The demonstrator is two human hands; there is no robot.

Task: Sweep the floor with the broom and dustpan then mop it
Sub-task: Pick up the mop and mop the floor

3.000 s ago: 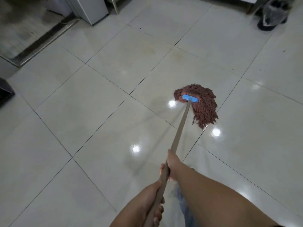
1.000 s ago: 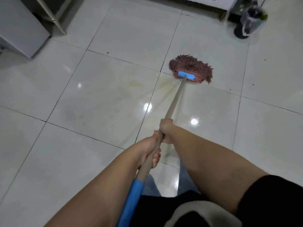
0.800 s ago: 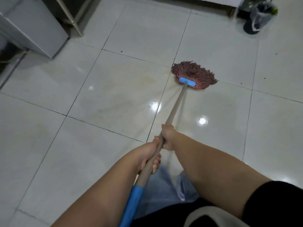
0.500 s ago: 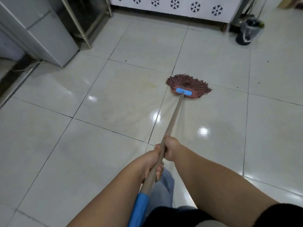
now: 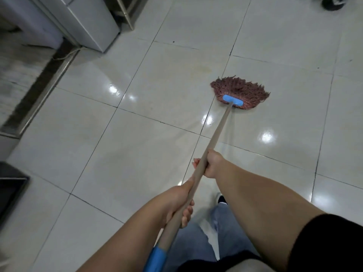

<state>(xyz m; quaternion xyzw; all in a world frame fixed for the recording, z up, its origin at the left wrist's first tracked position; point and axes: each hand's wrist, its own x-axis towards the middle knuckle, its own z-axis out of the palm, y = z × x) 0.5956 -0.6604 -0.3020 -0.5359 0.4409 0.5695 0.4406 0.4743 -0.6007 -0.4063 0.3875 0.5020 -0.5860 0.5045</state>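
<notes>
A mop with a reddish-brown string head (image 5: 240,92) and a blue clamp lies flat on the glossy white tiled floor (image 5: 137,154), ahead and to the right. Its tan wooden handle (image 5: 218,132) runs back toward me and ends in a blue grip at the bottom edge. My right hand (image 5: 213,163) grips the handle further up. My left hand (image 5: 177,203) grips it lower down, just above the blue grip. Wet sheen and light reflections show on the tiles around the mop head.
A grey metal cabinet (image 5: 86,22) stands at the upper left beside a metal floor threshold (image 5: 39,93). A dark object (image 5: 11,191) sits at the left edge. A dark round base (image 5: 334,2) shows at the top right. My jeans and one shoe (image 5: 222,199) are below.
The mop head has slid across the tiles, and the view has tilted down and swung left. Both hands kept their grip on the handle.
</notes>
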